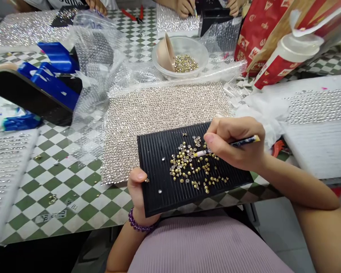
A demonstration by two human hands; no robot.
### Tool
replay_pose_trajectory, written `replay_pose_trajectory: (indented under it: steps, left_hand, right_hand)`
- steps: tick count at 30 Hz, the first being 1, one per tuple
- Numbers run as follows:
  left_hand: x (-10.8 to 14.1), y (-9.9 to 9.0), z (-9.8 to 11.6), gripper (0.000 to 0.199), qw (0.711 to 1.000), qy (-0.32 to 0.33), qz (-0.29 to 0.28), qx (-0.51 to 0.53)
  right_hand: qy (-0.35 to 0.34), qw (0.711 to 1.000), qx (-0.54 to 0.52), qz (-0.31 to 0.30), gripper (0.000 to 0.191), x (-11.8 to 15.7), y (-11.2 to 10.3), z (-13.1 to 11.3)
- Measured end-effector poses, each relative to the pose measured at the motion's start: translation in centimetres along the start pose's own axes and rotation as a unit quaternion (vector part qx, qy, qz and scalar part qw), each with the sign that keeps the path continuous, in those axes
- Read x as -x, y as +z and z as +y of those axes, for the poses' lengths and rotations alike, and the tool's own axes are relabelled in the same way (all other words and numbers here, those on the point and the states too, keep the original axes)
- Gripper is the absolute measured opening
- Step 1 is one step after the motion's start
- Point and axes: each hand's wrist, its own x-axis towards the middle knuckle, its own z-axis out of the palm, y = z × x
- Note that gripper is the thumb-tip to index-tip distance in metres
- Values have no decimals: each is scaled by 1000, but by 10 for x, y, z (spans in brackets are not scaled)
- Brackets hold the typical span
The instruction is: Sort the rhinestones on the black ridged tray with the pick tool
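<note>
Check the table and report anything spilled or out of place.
A few shiny bits lie on the checkered tablecloth, left of the black tray; they look stray, apart from the stones gathered on it. The beige cup sits tilted in the bowl rather than upright.

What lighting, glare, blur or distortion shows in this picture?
Head view, light: fairly even. Head view, glare: highlights on the glossy blue object, sparkle across the rhinestone sheet. Head view, focus: right hand and black tray read clearly; facets on loose stones don't. Head view, distortion: wide-angle stretch near edges, perhaps exaggerating the lean of the cup.
</note>
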Motion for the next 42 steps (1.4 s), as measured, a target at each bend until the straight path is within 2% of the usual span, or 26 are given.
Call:
replay_pose_trajectory:
  steps: [4, 7, 9, 12, 14, 16, 19, 21, 23, 28, 31, 34, 38, 42]
  left_hand:
    - [0, 2, -1, 41, 1000, 3, 8, 15]
    - [0, 5, -1, 43, 1000, 5, 15, 9]
    - [0, 6, -1, 44, 1000, 6, 14, 1]
    - [-3, 5, 3, 44, 999, 25, 21, 2]
    - [-5, 2, 8, 44, 998, 54, 33, 8]
    - [-6, -1, 15, 46, 995, 90, 46, 15]
    - [-8, -6, 25, 46, 987, 148, 60, 23]
    - [-8, -6, 29, 45, 981, 178, 72, 24]
    - [-8, -5, 30, 44, 978, 190, 86, 25]
    - [-10, 2, 27, 45, 974, 182, 127, 36]
    - [-9, 2, 27, 45, 977, 172, 119, 35]
    - [-9, 2, 26, 46, 978, 173, 115, 23]
    - [-8, 3, 24, 46, 973, 184, 138, 6]
    - [-7, 1, 23, 45, 976, 178, 124, -2]
  right_hand:
    - [-24, 998, 36, -42, 40, 0, 2, 2]
    - [-28, 998, 31, -40, 40, 0, 2, 2]
    - [-12, 1000, -13, 2, 38, 1, -1, -1]
    - [4, 989, -73, 126, 37, 9, -13, -6]
    - [22, 977, -63, 200, 38, 21, -26, -6]
    - [36, 972, -23, 230, 39, 39, -39, 0]
    - [13, 982, 65, 175, 39, 71, -53, 19]
    - [5, 986, 118, 117, 38, 89, -58, 31]
    - [7, 985, 147, 91, 37, 100, -59, 39]
    - [-10, 981, 182, 65, 36, 102, -56, 42]
    - [0, 981, 193, 29, 34, 100, -57, 42]
    - [6, 981, 194, 25, 33, 102, -58, 43]
    - [4, 981, 181, 67, 35, 104, -58, 43]
    - [18, 984, 158, 74, 35, 102, -57, 42]
